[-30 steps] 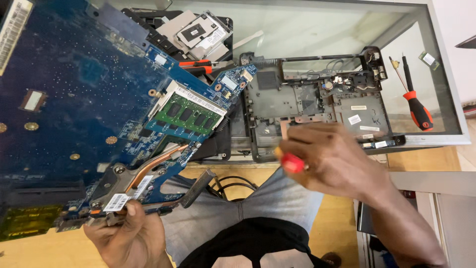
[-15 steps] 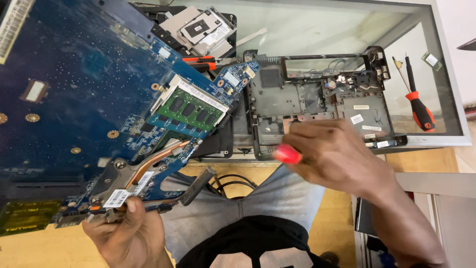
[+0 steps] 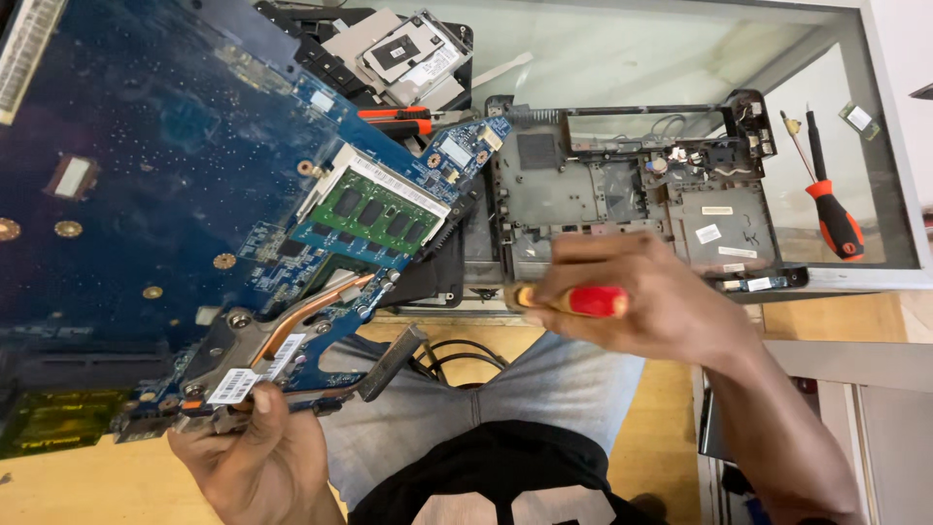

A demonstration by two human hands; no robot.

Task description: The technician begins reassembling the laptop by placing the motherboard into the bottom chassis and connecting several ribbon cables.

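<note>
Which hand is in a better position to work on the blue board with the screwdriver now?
Probably the right hand: it already grips the red-handled screwdriver, beside the blue circuit board. The left hand is occupied, holding that board up by its lower edge near the copper heat pipe.

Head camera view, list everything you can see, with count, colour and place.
Blue laptop circuit board: one, blue, raised at left.
Green memory module: one, green, on the board's right edge.
Copper heat pipe: one, copper, at the board's lower end.
Grey laptop base shell: one, dark grey, on the glass table.
Red and black screwdriver: one, at the table's right.
Silver drive: one, silver, top centre.
Red-handled tool: one, in the right hand.
Left hand: grips the board's lower end.
Right hand: closed round the tool.
</note>
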